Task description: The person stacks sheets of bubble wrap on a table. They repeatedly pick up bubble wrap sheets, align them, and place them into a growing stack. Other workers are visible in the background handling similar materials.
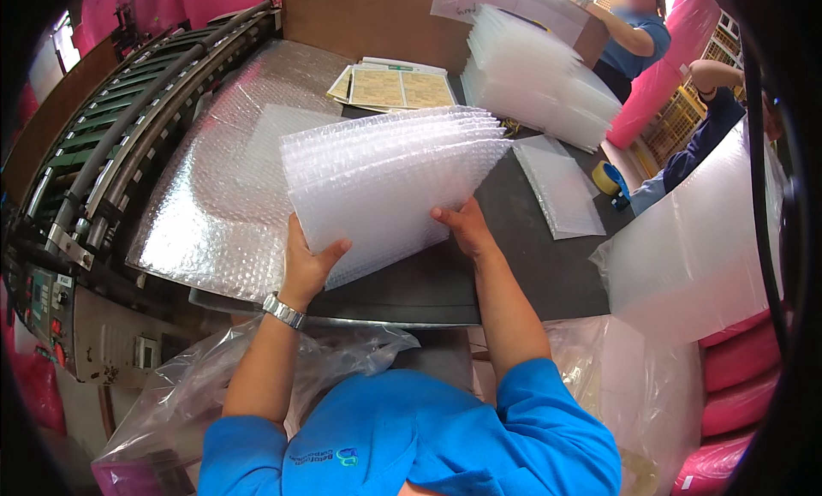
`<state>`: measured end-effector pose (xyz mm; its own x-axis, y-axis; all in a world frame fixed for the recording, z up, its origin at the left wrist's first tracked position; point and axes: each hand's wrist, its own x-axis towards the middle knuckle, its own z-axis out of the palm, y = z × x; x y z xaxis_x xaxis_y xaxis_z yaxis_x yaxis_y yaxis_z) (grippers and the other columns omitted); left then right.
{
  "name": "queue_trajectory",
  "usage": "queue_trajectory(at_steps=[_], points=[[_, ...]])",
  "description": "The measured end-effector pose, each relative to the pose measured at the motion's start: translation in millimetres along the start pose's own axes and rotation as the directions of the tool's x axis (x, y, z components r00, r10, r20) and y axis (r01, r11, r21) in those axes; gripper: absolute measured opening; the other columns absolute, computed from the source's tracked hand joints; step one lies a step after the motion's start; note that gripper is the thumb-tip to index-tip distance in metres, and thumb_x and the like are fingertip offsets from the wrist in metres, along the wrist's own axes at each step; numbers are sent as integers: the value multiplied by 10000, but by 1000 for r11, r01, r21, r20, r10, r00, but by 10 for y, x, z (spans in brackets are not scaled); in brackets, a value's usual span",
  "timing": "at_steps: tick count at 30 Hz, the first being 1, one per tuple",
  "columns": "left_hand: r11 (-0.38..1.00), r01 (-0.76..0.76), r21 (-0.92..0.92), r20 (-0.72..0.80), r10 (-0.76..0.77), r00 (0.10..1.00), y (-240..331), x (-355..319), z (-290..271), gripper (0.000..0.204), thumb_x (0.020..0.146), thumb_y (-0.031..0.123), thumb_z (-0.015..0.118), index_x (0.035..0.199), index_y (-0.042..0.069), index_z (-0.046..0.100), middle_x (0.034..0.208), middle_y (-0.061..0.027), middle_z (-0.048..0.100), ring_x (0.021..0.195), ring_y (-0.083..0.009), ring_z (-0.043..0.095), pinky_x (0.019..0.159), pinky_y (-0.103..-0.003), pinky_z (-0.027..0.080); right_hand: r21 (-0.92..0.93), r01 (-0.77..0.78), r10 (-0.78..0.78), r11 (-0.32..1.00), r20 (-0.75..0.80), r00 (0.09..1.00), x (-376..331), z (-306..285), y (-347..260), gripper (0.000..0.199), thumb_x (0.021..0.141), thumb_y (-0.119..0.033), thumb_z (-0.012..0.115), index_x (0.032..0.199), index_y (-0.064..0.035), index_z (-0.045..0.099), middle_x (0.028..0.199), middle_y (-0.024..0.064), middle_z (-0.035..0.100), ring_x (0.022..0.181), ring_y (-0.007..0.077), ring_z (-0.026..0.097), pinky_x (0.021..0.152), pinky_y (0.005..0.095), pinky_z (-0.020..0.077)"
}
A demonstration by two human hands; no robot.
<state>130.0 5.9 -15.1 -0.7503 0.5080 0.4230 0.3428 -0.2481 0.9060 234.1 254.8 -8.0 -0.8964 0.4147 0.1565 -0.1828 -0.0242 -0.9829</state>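
Between my two hands I hold a stack of clear bubble wrap bags, tilted up over the dark tabletop. My left hand, with a metal watch at the wrist, grips the stack's near left edge, thumb on the front face. At the near right edge my right hand clasps it, thumb on the front and fingers hidden behind. The layers fan apart along the upper right edge. To the right, a smaller flat bubble wrap bag lies on the table. Beyond it leans a tall pile of bubble wrap bags.
A bubble wrap sheet covers the table's left, beside a roller machine. Printed papers lie at the back. A tape dispenser sits right, near a large wrapped bundle. Two other people are at the far right.
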Motion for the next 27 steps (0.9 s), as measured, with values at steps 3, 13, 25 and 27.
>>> queue_trajectory(at_steps=[3, 13, 25, 27], points=[[999, -34, -15, -113, 32, 993, 73, -43, 86, 625, 718, 193, 740, 1167, -6, 353, 1066, -137, 513, 965, -202, 525, 823, -323, 439, 15, 140, -139, 990, -35, 990, 56, -30, 225, 881, 622, -307, 787, 1304, -21, 308, 1206, 123, 445, 1140, 230, 409, 982, 342, 303], [848, -251, 466, -274, 408, 871, -40, -76, -146, 661, 680, 128, 743, 1178, -12, 332, 1038, -164, 503, 921, -270, 546, 773, -338, 443, 176, -19, 32, 984, -70, 997, 1, -182, 472, 725, 752, -344, 696, 1296, -55, 313, 1075, 69, 491, 998, 143, 468, 904, 268, 353], [699, -382, 604, -148, 570, 809, -125, -61, -275, 748, 618, 199, 782, 1193, 26, 338, 1043, -162, 512, 919, -323, 526, 780, -404, 422, 115, -16, 22, 993, -53, 998, -20, -148, 426, 607, 782, -265, 677, 1256, -41, 371, 1012, 67, 537, 955, 139, 511, 876, 266, 382], [727, -365, 582, -155, 540, 827, -156, -60, -291, 747, 617, 197, 782, 1194, 28, 338, 1039, -160, 511, 922, -324, 522, 783, -406, 420, 113, -20, 26, 993, -53, 998, -15, -155, 439, 596, 782, -258, 677, 1250, -39, 380, 1011, 65, 537, 954, 136, 511, 873, 264, 385]])
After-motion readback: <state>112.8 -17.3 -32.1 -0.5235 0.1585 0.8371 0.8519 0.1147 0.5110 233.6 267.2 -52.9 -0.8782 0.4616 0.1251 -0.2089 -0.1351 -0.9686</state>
